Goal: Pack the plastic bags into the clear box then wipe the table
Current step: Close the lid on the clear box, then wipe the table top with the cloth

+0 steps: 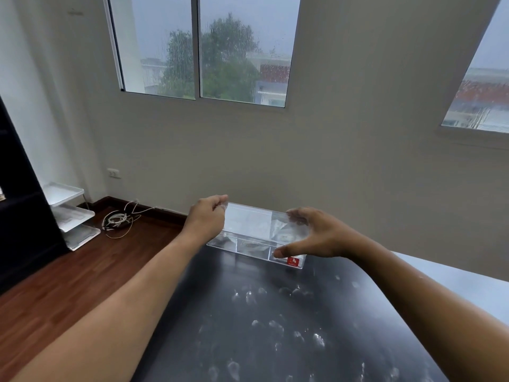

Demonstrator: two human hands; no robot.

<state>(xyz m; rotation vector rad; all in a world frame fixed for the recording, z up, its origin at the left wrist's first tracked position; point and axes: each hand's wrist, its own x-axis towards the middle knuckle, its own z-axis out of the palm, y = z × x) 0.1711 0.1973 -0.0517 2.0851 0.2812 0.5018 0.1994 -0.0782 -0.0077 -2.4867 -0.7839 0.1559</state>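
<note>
A clear box [249,250] with inner dividers and a red sticker stands at the far end of the black table [275,326]. Crumpled plastic bags [283,232] lie inside it. A clear lid [250,219] is tilted above the box. My left hand [208,216] pinches the lid's left corner. My right hand [311,235] spans the lid's right end, fingers on the far edge and thumb at the near edge by the sticker. White smudges and fingerprints cover the tabletop.
A wall with windows rises right behind the table. A light grey surface [454,285] adjoins the table on the right. On the wooden floor at left stand a white tiered tray rack [71,216], a coil of cables [118,220] and a dark cabinet [22,202].
</note>
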